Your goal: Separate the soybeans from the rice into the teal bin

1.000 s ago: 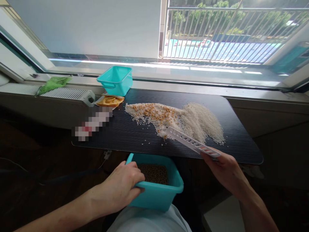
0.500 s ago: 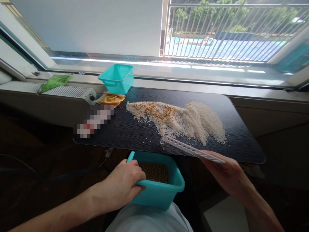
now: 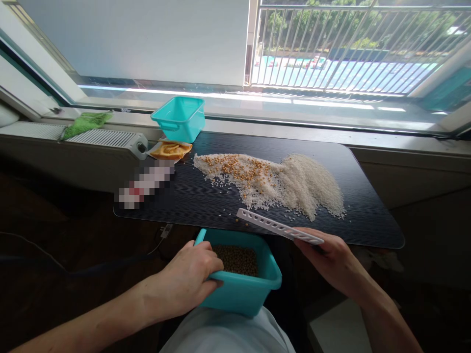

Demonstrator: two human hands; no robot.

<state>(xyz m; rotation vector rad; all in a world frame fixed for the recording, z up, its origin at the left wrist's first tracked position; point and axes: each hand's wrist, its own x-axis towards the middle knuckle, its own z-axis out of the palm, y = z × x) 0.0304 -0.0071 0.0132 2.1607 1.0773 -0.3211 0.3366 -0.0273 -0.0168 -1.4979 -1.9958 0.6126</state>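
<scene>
My left hand [image 3: 196, 274] is closed round the near left rim of a turquoise plastic bin [image 3: 243, 291] on my lap, just under the table edge. Inside it lies a layer of small brownish, pea-like grains [image 3: 237, 260]. A flat white plastic strip with a row of slots [image 3: 274, 226] is gripped in my right hand [image 3: 327, 250]. Its far end is over the table's front edge, beside a few loose yellow peas. Beyond the strip spreads a pile of white rice [image 3: 309, 184], with yellow peas [image 3: 239, 166] scattered over its left part.
The dark tabletop [image 3: 191, 191] reaches the windowsill. A second turquoise bin [image 3: 179, 120] stands at its far left corner, near a yellow-orange packet [image 3: 171, 149] and a blurred-out item [image 3: 145, 186]. A green cloth [image 3: 86, 123] lies on the radiator [image 3: 110, 139].
My right hand has moved left with the white strip, and the loose yellow peas ahead of it have shifted left too. My left hand stays on the bin.
</scene>
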